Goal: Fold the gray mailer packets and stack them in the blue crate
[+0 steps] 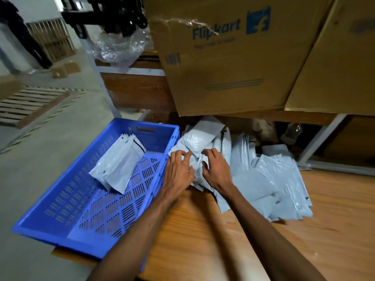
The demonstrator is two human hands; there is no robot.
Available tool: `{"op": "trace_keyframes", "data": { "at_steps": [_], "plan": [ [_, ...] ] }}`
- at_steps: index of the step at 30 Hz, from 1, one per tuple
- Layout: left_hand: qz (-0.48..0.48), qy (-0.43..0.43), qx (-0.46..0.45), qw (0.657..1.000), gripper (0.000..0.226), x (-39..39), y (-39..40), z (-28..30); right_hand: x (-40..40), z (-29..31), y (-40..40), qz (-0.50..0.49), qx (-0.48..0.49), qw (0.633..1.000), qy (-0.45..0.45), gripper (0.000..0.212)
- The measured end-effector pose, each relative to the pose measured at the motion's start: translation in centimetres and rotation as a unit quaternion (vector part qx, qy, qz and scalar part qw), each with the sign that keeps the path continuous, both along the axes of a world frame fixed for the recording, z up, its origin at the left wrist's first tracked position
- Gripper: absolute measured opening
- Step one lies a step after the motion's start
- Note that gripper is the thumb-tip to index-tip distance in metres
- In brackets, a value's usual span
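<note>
A blue crate sits at the left edge of a wooden table. Inside it, a small stack of folded gray mailer packets lies toward the far end. To the crate's right, a loose pile of gray mailer packets is spread over the table. My left hand and my right hand are side by side on a crumpled gray packet at the pile's near-left part. The fingers of both hands curl into its plastic.
A large Flipkart cardboard box and a second carton overhang the pile from a shelf above. Metal shelf legs stand at the right. Concrete floor with wooden pallets lies to the left of the table.
</note>
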State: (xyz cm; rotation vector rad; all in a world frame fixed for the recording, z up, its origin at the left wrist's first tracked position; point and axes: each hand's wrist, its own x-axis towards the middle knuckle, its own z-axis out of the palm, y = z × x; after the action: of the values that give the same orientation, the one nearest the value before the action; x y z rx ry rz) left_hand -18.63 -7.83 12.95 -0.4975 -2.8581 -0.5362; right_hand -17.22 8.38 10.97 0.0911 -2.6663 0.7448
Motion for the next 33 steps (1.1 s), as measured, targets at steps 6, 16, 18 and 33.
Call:
{"op": "trace_keyframes", "data": {
  "at_steps": [6,16,18,33],
  "plan": [
    [-0.029,-0.069,0.02,0.997,0.05,-1.5,2.2,-0.8,0.9,-2.4,0.8,-0.037,0.026,0.997,-0.056,0.034],
    [-0.119,-0.156,0.041,0.98,0.048,2.4,6.0,-8.9,5.3,-7.7,3.5,-0.115,0.016,0.983,-0.14,0.05],
    [-0.131,-0.163,0.03,0.978,0.054,3.0,6.6,-10.1,6.1,-7.5,3.8,-0.119,-0.018,0.984,-0.133,0.055],
    [-0.14,-0.237,0.002,0.961,0.063,6.8,7.8,-12.4,12.5,-7.1,6.5,-0.09,0.108,0.98,-0.142,0.07]
  ]
}}
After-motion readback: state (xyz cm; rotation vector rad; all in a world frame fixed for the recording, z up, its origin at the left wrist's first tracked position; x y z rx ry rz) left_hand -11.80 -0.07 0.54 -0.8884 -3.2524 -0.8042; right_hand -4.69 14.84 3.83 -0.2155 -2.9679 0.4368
